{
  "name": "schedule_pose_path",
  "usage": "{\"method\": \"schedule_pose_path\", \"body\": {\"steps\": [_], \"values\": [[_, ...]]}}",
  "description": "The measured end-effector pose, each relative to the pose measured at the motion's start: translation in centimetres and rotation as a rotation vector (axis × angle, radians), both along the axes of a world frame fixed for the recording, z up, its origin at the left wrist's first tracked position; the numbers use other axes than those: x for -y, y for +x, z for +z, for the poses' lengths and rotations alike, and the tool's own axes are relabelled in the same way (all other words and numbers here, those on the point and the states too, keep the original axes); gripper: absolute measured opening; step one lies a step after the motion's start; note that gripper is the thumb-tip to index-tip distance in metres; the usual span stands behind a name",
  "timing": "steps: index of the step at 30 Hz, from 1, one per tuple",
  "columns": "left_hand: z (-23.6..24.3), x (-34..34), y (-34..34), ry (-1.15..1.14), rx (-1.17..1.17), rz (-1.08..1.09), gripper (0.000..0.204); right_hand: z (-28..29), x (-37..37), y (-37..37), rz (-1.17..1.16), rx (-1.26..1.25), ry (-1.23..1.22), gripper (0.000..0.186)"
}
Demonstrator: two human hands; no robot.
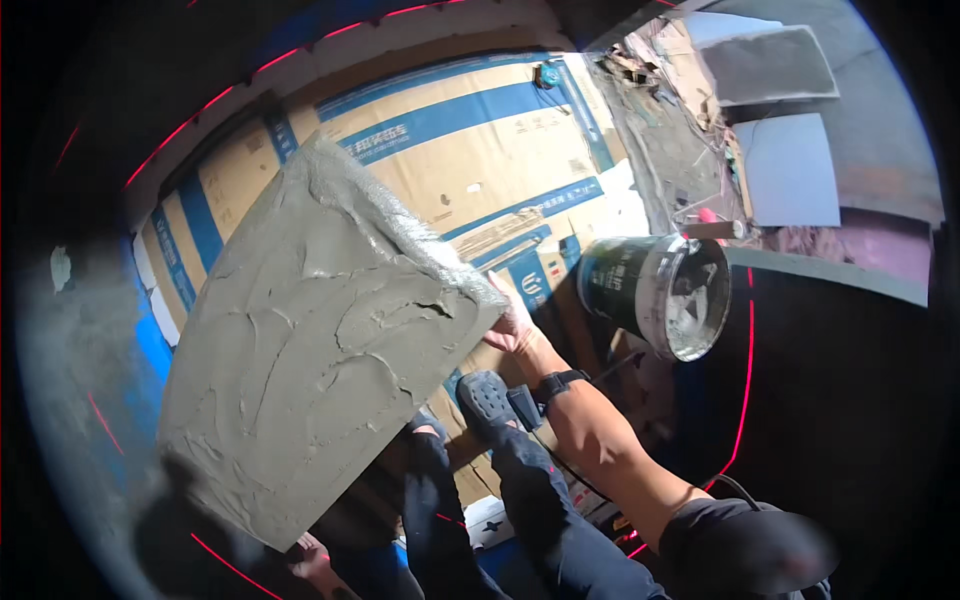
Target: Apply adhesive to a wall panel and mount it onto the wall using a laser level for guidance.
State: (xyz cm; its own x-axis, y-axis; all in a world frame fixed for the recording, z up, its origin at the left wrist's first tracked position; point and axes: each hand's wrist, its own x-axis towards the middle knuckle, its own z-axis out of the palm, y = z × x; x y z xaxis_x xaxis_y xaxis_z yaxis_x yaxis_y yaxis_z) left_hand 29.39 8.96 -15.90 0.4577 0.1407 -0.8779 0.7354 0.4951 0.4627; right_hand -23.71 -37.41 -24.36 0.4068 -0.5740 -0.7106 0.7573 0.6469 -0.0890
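Note:
A large tile [300, 340] is held up at a slant in front of me. Its visible face is thickly spread with wet grey mortar in uneven ridges, and a shiny rim of it runs along the far right edge. My right hand [513, 322] grips the tile's right corner, fingers partly hidden behind it. At the near lower corner, my left hand [313, 560] holds the edge, mostly in shadow. A dark band with a small device [548, 390] sits on my right wrist.
Printed cardboard [470, 140] covers the floor. A mortar-smeared bucket [655, 290] stands right of my right hand. My shoe [486, 397] is below the tile. A small teal device [547, 75], rubble [650, 75] and leaning panels [790, 170] lie farther off. Red laser lines cross the walls.

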Motion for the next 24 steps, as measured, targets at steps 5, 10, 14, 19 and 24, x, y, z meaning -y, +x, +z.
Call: {"method": "schedule_pose_path", "body": {"steps": [5, 10, 14, 19, 24], "values": [[2.2, 2.6, -1.0, -0.001, -0.100, -0.068, 0.071, 4.7, -0.2, -4.4, 0.407, -0.690, 0.069, 0.057], [5.6, 5.6, -0.5, 0.149, -0.339, -0.280, 0.070, 15.7, 4.8, -9.3, 1.152, -2.099, -0.689, 0.022], [7.0, 7.1, -5.4, 0.360, -0.358, -0.417, 0.093, 17.5, 11.1, -20.8, 2.523, -2.737, -0.660, 0.038], [11.2, 5.0, -7.7, 0.468, -0.346, -0.913, 0.077, 15.8, 11.7, -30.8, 2.539, -2.056, -0.182, 0.027], [16.5, 7.4, -18.1, 0.648, -0.520, -1.885, 0.046, 20.9, 4.0, -38.0, 2.137, -2.341, -0.733, 0.012]]}}
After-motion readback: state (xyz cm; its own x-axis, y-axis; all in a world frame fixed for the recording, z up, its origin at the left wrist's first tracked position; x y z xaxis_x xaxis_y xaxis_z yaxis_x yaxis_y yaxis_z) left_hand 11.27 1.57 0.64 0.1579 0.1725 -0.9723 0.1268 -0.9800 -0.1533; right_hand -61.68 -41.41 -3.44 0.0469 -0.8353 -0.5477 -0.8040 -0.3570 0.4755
